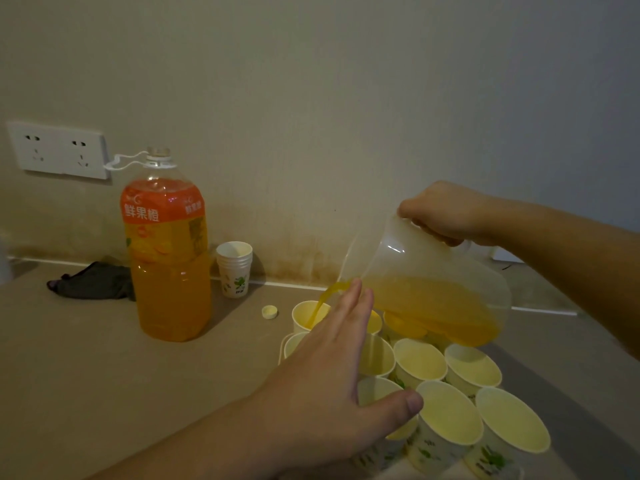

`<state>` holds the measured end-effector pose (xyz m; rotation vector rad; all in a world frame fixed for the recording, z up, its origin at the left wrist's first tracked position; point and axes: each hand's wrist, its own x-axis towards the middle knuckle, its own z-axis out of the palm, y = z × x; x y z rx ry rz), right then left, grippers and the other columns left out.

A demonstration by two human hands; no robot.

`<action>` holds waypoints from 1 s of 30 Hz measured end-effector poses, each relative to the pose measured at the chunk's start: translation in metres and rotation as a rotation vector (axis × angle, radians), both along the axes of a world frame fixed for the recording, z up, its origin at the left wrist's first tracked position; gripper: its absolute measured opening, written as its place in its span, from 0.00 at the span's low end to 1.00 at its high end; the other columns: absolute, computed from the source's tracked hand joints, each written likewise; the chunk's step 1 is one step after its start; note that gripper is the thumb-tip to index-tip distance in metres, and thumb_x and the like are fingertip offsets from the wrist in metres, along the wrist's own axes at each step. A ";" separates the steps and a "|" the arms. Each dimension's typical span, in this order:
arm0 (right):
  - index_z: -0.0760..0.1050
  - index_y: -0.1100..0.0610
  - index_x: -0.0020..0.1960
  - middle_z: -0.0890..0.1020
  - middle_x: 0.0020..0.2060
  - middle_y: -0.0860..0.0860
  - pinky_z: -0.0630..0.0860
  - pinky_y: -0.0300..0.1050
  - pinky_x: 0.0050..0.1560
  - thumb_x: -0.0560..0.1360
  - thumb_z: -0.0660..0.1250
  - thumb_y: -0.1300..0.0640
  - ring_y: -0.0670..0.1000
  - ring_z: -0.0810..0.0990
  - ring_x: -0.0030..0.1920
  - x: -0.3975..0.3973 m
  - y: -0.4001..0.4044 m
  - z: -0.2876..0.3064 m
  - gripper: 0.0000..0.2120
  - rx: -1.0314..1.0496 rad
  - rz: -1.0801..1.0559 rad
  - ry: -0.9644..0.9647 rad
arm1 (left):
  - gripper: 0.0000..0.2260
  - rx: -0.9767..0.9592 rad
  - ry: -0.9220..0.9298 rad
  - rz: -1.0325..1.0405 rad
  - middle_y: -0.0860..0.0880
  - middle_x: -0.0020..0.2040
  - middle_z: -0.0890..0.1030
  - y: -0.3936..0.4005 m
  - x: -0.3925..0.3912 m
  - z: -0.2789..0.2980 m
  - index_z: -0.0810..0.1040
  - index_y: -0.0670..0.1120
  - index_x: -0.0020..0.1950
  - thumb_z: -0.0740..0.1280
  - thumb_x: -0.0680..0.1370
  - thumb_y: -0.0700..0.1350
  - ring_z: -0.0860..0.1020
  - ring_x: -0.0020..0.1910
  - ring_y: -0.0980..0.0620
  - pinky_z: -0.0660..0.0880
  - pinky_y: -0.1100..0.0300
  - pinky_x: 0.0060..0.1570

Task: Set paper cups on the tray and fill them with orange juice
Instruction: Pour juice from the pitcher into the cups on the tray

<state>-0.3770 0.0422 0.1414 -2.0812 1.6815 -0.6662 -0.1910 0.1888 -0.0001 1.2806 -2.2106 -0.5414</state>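
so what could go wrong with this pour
The stream from the pitcher falls a long way into the far cup, so it may splash or miss. The left hand hovers open over the packed cups and could knock one. The bottle stands uncapped, so a bump could spill it.

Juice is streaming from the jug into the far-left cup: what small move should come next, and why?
Probably tip the jug back upright once that cup fills, then shift to the empty cup in front of it. The stream already lands inside, the right hand grips the handle, and the left hand hovers open.
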 end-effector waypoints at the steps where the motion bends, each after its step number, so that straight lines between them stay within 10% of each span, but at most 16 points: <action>1: 0.67 0.58 0.30 0.65 0.20 0.50 0.58 0.40 0.28 0.76 0.63 0.57 0.50 0.60 0.21 0.000 0.000 0.000 0.16 0.000 0.001 0.006 | 0.49 0.001 0.000 0.001 0.74 0.72 0.26 0.001 0.000 0.000 0.31 0.64 0.79 0.64 0.74 0.73 0.32 0.74 0.72 0.50 0.54 0.80; 30: 0.68 0.58 0.31 0.65 0.25 0.53 0.58 0.41 0.29 0.76 0.63 0.57 0.52 0.60 0.24 -0.001 0.001 -0.002 0.15 0.004 -0.009 0.017 | 0.49 0.001 -0.018 0.005 0.75 0.71 0.25 0.004 -0.002 -0.002 0.30 0.65 0.78 0.64 0.73 0.73 0.32 0.75 0.71 0.47 0.58 0.78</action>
